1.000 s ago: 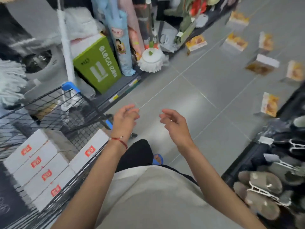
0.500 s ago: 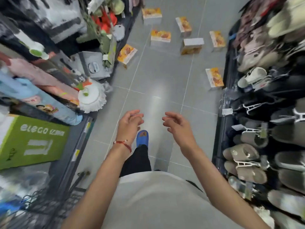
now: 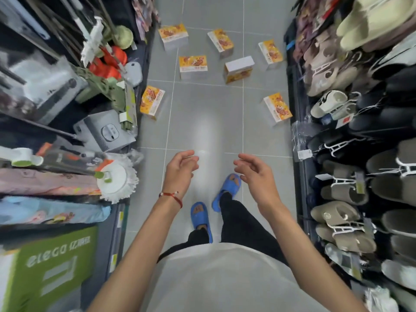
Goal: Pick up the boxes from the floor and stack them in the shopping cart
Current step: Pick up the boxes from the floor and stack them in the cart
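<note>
In the head view, the left hand (image 3: 180, 170) and the right hand (image 3: 254, 174) hover side by side in front of the body, apart from each other, both with fingers loosely curled and holding nothing, and a red string bracelet (image 3: 172, 195) circles the left wrist. 7 orange-and-yellow boxes (image 3: 193, 66) lie scattered on the grey tiled floor (image 3: 202, 122) of the aisle well ahead of both hands, the closest 2 sitting just beside the mop shelf (image 3: 118, 224) on the left and the slipper rack (image 3: 302, 199) on the right. The person's feet, in blue slippers (image 3: 200, 216), stand below the hands.
</note>
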Demonstrator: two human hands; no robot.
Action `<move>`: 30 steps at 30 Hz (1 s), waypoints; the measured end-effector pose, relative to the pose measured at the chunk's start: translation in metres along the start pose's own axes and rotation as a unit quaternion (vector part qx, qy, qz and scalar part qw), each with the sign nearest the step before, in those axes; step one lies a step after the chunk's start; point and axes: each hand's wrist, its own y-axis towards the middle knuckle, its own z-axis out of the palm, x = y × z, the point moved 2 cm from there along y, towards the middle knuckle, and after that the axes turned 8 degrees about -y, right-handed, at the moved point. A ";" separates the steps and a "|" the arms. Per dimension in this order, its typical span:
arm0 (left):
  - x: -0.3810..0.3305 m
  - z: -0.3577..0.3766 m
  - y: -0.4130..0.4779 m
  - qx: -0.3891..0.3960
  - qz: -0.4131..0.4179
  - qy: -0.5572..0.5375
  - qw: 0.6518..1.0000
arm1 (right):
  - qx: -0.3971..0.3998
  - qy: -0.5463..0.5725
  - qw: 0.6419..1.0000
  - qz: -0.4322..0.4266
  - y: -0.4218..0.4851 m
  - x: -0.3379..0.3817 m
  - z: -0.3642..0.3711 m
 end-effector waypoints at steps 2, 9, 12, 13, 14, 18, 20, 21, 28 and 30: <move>-0.009 0.011 0.020 0.001 -0.002 0.009 1.000 | -0.007 0.018 1.000 0.011 0.020 0.006 -0.003; -0.058 0.092 0.106 0.057 -0.003 0.088 0.995 | -0.070 0.094 0.993 0.030 0.111 0.044 -0.042; -0.085 0.142 0.146 0.075 -0.006 0.117 0.990 | -0.095 0.109 0.988 0.049 0.163 0.067 -0.072; -0.093 0.160 0.158 0.084 -0.010 0.125 0.989 | -0.098 0.110 0.987 0.057 0.180 0.074 -0.083; -0.101 0.178 0.169 0.095 -0.015 0.132 0.987 | -0.100 0.110 0.987 0.066 0.196 0.080 -0.095; -0.129 0.243 0.212 0.115 -0.025 0.154 0.981 | -0.094 0.107 0.986 0.086 0.250 0.104 -0.137; -0.142 0.272 0.235 0.117 -0.023 0.161 0.980 | -0.099 0.098 0.986 0.091 0.277 0.113 -0.156; -0.147 0.287 0.245 0.122 -0.025 0.163 0.979 | -0.105 0.095 0.985 0.099 0.290 0.117 -0.166; -0.180 0.371 0.321 0.144 -0.043 0.179 0.972 | -0.118 0.104 0.976 0.148 0.368 0.142 -0.200; -0.186 0.393 0.347 0.148 -0.044 0.185 0.971 | -0.125 0.115 0.973 0.156 0.394 0.150 -0.204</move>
